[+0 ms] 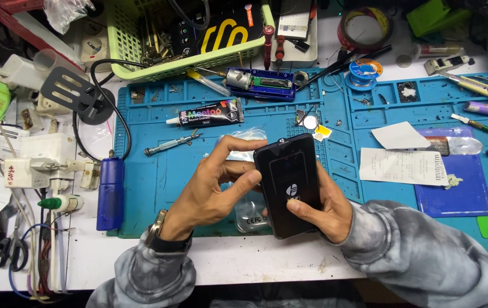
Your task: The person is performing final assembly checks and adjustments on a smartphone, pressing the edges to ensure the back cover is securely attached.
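Open blue mat (158, 182) lies left of the hands — glue tube (207, 113) and green basket (187, 63) crowd the far edge.

One black phone (288, 182), two hands (212, 191), one glue tube (207, 114).

A: Views on record?

B: One. Head camera, worn by the person, looking steeply down on the bench (266, 268) from its near edge.

A: Facing?

B: Away from the person, toward the far edge, where a green basket (141, 63) sits.

A: Distance?

B: Close. Both sleeves enter from the bottom edge of the frame; the blue mat (198, 188) fills the middle and runs past the right edge.

A: Shared ground with another view?

B: No second view to compare.

A: Limits?

B: The bench's left and right ends fall outside the frame.
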